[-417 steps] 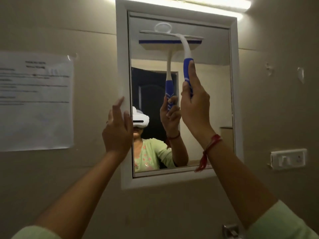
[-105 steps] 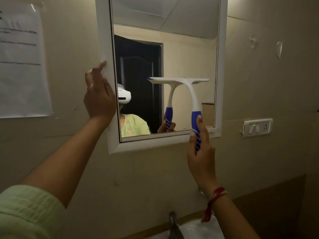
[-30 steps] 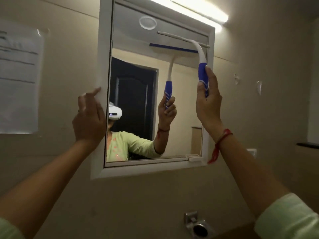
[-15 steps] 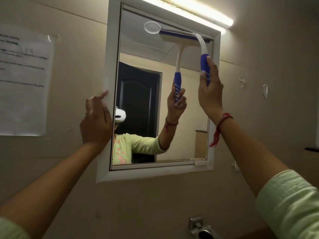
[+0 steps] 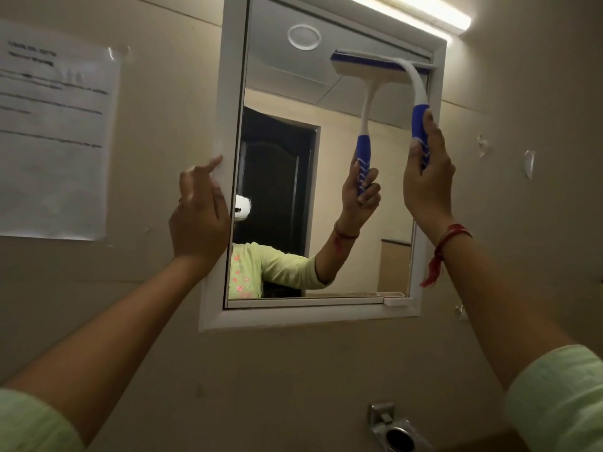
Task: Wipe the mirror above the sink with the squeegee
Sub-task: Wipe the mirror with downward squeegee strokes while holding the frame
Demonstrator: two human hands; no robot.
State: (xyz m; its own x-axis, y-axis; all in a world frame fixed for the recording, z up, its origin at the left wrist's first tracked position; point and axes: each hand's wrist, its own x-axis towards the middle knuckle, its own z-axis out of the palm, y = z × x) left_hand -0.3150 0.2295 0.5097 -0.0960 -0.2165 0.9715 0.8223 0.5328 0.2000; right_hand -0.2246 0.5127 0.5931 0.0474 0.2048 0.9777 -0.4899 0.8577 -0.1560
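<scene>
A mirror with a white frame (image 5: 228,93) hangs on the beige wall. The squeegee (image 5: 416,89), white with a blue grip, has its blade pressed flat on the glass at the top right corner, close under the frame's upper edge. My right hand (image 5: 427,187) is shut on its blue handle, arm raised. My left hand (image 5: 199,216) rests on the frame's left edge at mid height, fingers curled against it. The glass reflects the squeegee, an arm and a dark doorway.
A lit tube light (image 5: 414,11) runs above the mirror. A printed paper notice (image 5: 55,132) is taped to the wall on the left. A chrome fitting (image 5: 394,429) sits on the wall below the mirror. Small hooks (image 5: 528,163) stick out at right.
The squeegee blade has slid a little lower and rightward along the top of the glass since half a second ago. My left hand stays on the frame.
</scene>
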